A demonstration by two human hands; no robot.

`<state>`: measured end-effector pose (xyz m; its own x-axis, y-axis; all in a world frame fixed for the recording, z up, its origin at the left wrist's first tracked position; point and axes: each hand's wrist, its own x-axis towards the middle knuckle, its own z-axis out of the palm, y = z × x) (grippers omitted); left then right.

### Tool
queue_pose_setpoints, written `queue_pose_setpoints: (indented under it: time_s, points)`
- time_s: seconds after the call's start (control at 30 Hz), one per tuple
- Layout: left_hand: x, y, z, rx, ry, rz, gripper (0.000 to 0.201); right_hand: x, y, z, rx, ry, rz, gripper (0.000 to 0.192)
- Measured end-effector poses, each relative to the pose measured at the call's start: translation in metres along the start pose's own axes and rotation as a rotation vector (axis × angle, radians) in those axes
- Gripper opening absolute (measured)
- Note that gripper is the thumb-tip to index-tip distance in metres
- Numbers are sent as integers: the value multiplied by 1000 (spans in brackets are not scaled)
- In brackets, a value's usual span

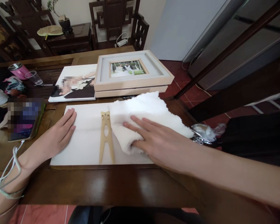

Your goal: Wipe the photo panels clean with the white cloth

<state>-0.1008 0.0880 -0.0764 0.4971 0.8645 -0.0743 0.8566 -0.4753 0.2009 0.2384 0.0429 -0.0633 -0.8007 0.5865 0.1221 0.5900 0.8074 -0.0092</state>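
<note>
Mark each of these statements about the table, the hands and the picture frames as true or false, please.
1. The right hand presses flat on a white cloth. True.
2. The left hand holds the pink cup. False: it lies flat on the white board, far from the cup.
3. A wooden stand lies on the white board between the two hands. True.
4. The framed photo stands upright. False: it lies flat on the table, stacked on another frame.
5. The white cloth covers the whole board. False: it covers only the right part.
</note>
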Motion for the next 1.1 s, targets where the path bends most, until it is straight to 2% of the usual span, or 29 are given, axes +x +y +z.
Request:
queue_pose_setpoints:
  time_s: [0.13, 0.3, 0.4, 0.53, 0.67, 0.77, 0.87, 1.1]
  points:
    - [0, -1, 0, 3, -9, -1, 60, 3, 4, -1, -21, -59, 24, 27]
    - [1, -1, 1, -8, -7, -10, 63, -3, -35, 2, 43, 65, 22, 8]
    - [1, -1, 2, -10, 1, -13, 63, -6, -48, 2, 36, 84, 21, 9]
    - [2, -1, 2, -4, -1, -5, 63, -7, -31, -1, 29, 48, -24, 11]
    - [0, -1, 1, 5, -6, 1, 63, -1, -5, 0, -45, 15, 19, 20]
    - [-1, 0, 0, 2, -8, -9, 62, 4, 4, 0, -77, -30, 46, 25]
    - [-1, 0, 0, 9, -8, -8, 62, 5, 1, 0, -94, -35, 64, 24]
    - [1, -2, 3, -4, -5, -8, 63, -4, -35, -4, 46, 46, -32, 8]
